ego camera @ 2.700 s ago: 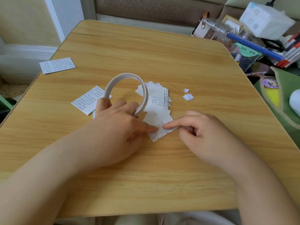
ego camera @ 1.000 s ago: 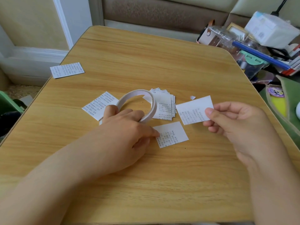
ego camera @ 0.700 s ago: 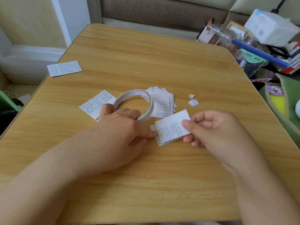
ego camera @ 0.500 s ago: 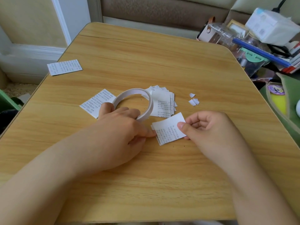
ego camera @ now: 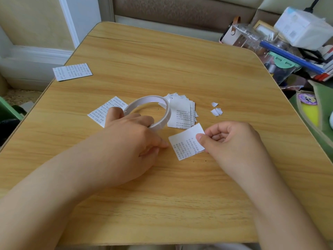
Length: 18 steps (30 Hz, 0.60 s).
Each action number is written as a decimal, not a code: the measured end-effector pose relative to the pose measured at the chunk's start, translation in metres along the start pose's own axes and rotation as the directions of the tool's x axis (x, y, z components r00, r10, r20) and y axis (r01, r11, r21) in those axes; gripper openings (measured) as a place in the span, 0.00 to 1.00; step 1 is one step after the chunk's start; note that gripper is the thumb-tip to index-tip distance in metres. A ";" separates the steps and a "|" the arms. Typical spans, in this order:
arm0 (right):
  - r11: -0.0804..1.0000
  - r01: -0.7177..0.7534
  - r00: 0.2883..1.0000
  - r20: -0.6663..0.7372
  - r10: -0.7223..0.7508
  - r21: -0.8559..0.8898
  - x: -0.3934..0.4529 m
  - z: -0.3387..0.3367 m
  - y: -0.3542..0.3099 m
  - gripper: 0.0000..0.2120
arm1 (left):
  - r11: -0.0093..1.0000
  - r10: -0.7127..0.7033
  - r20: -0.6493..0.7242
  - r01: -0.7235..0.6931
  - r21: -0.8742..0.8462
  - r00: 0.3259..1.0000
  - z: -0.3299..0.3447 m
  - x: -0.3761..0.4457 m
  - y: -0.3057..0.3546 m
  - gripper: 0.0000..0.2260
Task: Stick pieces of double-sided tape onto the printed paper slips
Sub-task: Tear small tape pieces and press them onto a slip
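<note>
A printed slip (ego camera: 185,144) is being pinched by the right hand (ego camera: 232,141) on the wooden table (ego camera: 162,195). The tape roll (ego camera: 153,110) is being gripped by the left hand (ego camera: 129,139).

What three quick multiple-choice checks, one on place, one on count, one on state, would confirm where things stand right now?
1. Where is the lone slip?
A. near the table's far left edge
B. under the tape roll
C. in the right hand

2. How many small white scraps lie right of the slip stack?
A. none
B. about three
C. over ten

3. What is the right hand doing?
A. resting flat and open
B. pinching a printed slip
C. lifting the tape roll

Key: 1 A, it lies alone by the far left edge. 2 B, a cluster of about three shows. 3 B, thumb and fingers pinch the slip's right edge, while the left hand holds the tape roll.
</note>
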State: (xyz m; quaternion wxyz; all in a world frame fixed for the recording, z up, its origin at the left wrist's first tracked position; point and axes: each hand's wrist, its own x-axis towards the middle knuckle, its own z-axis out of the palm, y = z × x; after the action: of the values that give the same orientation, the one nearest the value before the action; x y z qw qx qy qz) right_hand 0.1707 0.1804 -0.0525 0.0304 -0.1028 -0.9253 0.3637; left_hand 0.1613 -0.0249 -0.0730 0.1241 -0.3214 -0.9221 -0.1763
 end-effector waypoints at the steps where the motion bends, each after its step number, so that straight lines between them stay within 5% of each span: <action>1: 1.000 0.002 1.000 -0.005 -0.002 -0.004 0.000 0.000 0.000 0.09 | 1.000 0.000 -0.008 0.000 -0.001 1.000 0.000 0.000 0.001 0.16; 18: 1.000 0.025 1.000 0.013 -0.025 -0.007 -0.001 -0.001 0.003 0.09 | 1.000 0.017 0.054 -0.017 -0.015 0.998 0.003 0.002 0.008 0.18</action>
State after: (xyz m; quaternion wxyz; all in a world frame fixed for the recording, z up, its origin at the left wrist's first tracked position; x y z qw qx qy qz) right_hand 0.1722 0.1825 -0.0538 0.0284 -0.0890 -0.9280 0.3608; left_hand 0.1647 -0.0173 -0.0728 0.0982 -0.3348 -0.9211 -0.1729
